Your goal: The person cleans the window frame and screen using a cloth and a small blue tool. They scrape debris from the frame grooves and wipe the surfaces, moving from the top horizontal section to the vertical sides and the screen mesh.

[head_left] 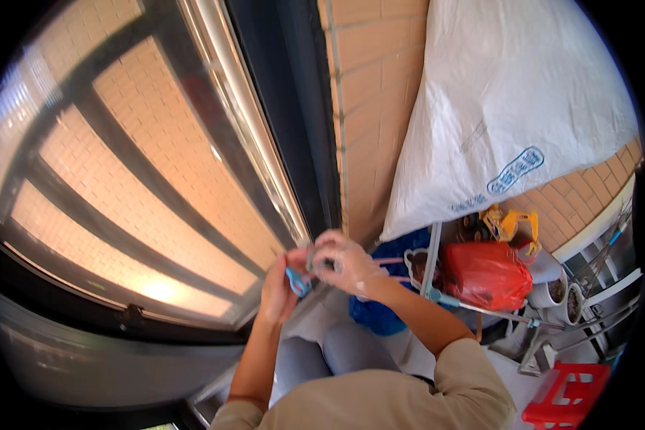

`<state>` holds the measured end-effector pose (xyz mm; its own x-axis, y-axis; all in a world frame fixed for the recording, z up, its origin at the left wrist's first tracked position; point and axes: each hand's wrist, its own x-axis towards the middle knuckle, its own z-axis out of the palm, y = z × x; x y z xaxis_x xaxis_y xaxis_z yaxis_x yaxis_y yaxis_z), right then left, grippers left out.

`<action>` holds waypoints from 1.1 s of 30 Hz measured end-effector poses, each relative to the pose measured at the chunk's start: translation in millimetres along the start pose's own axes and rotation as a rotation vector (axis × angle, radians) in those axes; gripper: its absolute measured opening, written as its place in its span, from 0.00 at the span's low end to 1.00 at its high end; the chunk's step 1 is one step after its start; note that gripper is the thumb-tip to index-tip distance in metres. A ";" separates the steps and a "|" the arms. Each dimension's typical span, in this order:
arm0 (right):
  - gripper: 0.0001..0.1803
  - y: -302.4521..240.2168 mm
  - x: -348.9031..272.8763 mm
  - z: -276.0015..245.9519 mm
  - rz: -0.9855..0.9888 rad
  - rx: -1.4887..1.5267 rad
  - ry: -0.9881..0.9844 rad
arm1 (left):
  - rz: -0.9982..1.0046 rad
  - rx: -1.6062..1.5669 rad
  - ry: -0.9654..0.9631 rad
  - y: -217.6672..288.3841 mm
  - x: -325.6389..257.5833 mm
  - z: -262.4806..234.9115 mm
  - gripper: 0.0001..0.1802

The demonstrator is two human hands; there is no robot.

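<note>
I saw the left hand [278, 281] pinching a small blue plastic loop-handled tool [297, 282], likely light, stiff, best held by its loop. The gloved right hand [342, 261] closed on a small grey ring-shaped piece [318, 262] beside it, at the glass window [132, 179] edge.

Beige short sleeves, bare forearms, grey trousers, perhaps a thin clear glove on the right hand [344, 259]

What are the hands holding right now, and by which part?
The left hand grips a small blue-handled tool by its blue end. The right hand, in a clear glove, pinches a small dark part at the tool's other end; which part cannot be told.
</note>
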<state>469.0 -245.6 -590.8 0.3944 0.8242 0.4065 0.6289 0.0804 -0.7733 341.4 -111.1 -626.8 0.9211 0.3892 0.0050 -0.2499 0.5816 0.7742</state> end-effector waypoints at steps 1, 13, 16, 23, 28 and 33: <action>0.09 6.7 2.5 -2.5 0.014 0.064 -0.040 | -0.005 -0.029 0.025 -1.3 -3.4 -2.6 0.25; 0.14 -152.3 225.1 -165.9 -0.725 -0.080 1.045 | 0.212 0.111 0.270 27.9 -97.7 -27.3 0.23; 0.09 -221.3 291.6 -214.5 -1.049 -0.440 1.223 | 0.208 -0.011 0.401 21.5 -121.4 -49.0 0.21; 0.08 -251.2 321.5 -215.5 -0.847 -0.927 1.227 | 0.304 -0.307 0.486 -23.0 -188.0 -130.3 0.21; 0.16 -304.0 318.6 -238.8 -0.402 -0.540 0.799 | 0.210 -0.193 0.674 -10.4 -196.7 -101.0 0.22; 0.09 -278.8 308.3 -220.2 -0.536 -0.613 1.069 | 0.207 -0.165 0.634 -14.2 -208.9 -121.8 0.23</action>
<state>562.8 -137.4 -142.7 0.1556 -0.0913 0.9836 0.9549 -0.2408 -0.1734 116.1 -113.7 -715.9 0.5093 0.8176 -0.2684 -0.4901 0.5320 0.6905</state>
